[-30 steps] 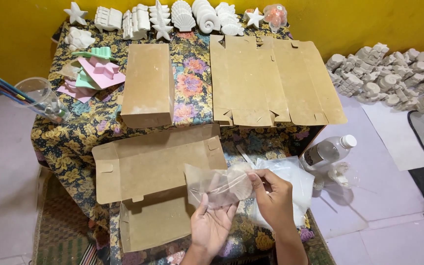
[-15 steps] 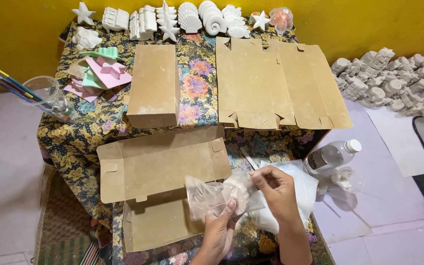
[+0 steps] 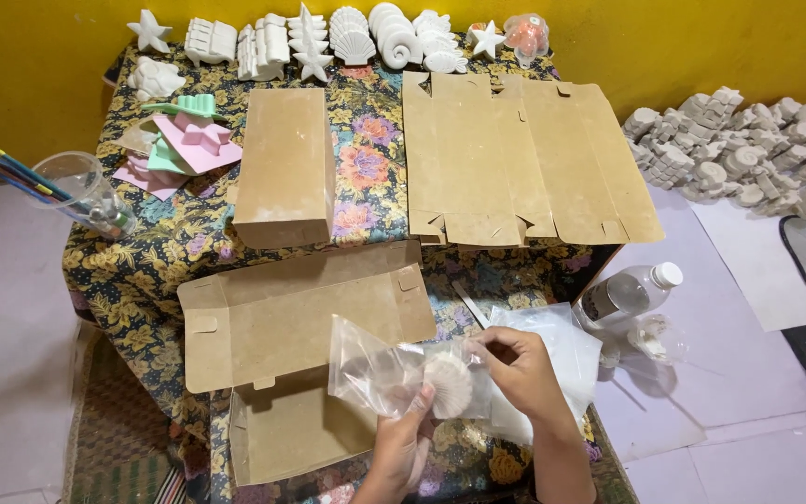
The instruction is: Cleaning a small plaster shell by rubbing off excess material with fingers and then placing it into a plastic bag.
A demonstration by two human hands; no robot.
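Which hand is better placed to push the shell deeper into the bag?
Probably the left hand: its fingers already rest against the white shell from below, through the clear bag. The right hand pinches the bag's edge beside the shell, so it is busy holding it.

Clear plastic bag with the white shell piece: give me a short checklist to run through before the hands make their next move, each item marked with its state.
1. Both hands on the clear plastic bag: ok; left hand holds it from below, right hand grips its right end.
2. White shell piece inside the bag: ok, seen through the film.
3. Bag mouth sealed: cannot tell.
4. Unfolded cardboard box within reach: ok, lying flat just left of the bag.
5. Spare clear bags at hand: ok, under the right hand.
6. Plastic bottle clear of the hands: ok, lying to the right.
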